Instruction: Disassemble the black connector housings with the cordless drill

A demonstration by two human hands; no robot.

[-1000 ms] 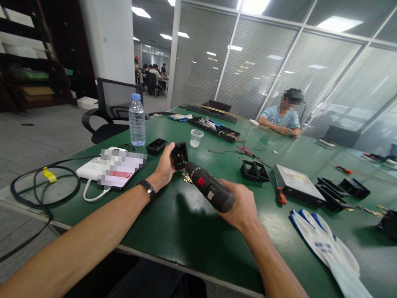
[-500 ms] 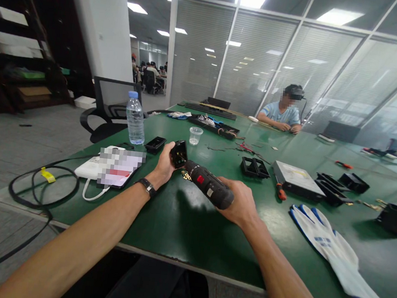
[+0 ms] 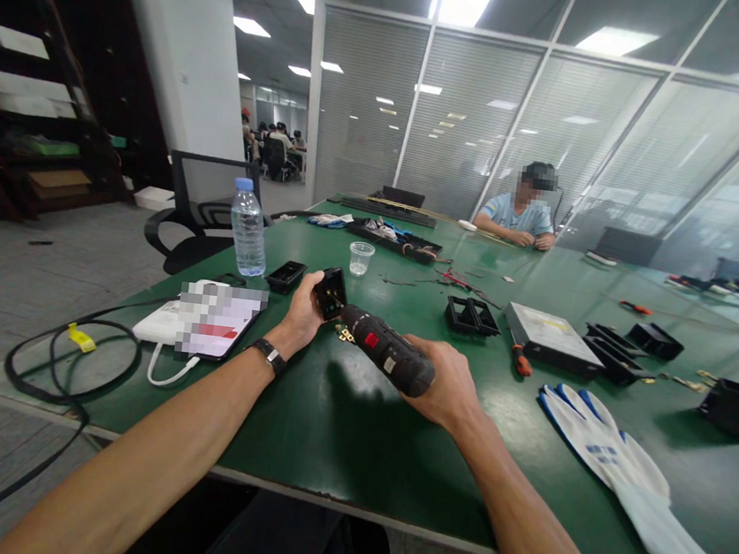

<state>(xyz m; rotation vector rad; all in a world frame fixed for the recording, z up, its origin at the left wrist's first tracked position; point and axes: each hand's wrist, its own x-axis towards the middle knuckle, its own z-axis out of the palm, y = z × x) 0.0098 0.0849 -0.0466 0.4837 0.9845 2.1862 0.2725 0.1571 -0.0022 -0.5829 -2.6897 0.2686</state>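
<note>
My left hand (image 3: 303, 309) grips a small black plastic housing (image 3: 330, 292) and holds it tilted just above the green table (image 3: 339, 425). A black electric screwdriver (image 3: 387, 358) with a red button is in my right hand (image 3: 445, 383), fingers wrapped round its body. The tool's tip points into the housing. A few small brass parts (image 3: 344, 335) lie on the table under the tool's nose. A black watch sits on my left wrist.
Left of my hands lie a white device with cable (image 3: 167, 330) and a water bottle (image 3: 248, 229). Black housings (image 3: 472, 316), a grey drive (image 3: 553, 334), an orange-handled screwdriver (image 3: 520, 359) and white gloves (image 3: 614, 469) lie to the right. Another person (image 3: 516, 214) sits at the far side.
The view has drifted slightly; my hands, the housing and the screwdriver keep the same pose, shifted a little on the table.
</note>
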